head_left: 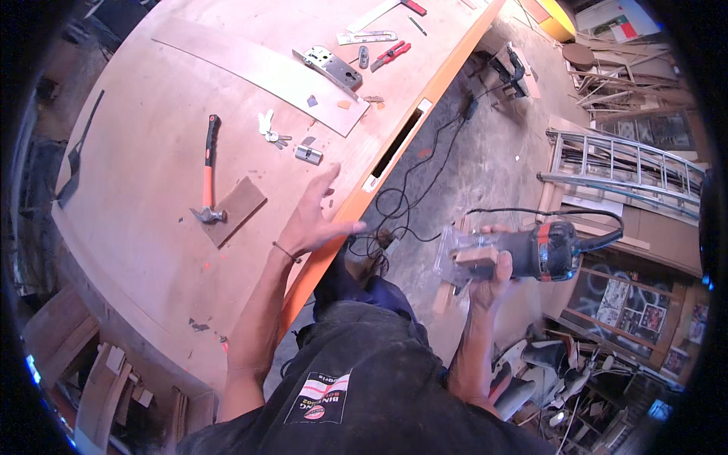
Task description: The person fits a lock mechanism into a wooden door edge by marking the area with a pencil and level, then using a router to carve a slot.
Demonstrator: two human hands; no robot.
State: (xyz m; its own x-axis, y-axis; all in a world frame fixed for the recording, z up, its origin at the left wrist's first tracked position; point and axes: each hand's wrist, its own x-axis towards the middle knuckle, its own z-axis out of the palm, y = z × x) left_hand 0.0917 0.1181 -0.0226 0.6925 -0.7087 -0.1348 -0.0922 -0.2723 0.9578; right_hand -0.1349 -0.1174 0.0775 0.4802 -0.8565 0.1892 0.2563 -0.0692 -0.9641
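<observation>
My right hand grips a black trim router with orange bands and a clear base, held off the door's right side above the floor. My left hand is open over the door's edge, fingers stretched and thumb out, holding nothing. Just beyond it, a dark slot is cut into the orange edge of the pale wooden door. Near the left fingertips lie a lock cylinder and a bunch of keys. Farther off, a metal mortise lock rests on a long thin board.
A claw hammer lies partly against a brown wood piece on the door. A red utility knife, a pencil and a square are at the far end. Black cable loops over the floor; a ladder lies right.
</observation>
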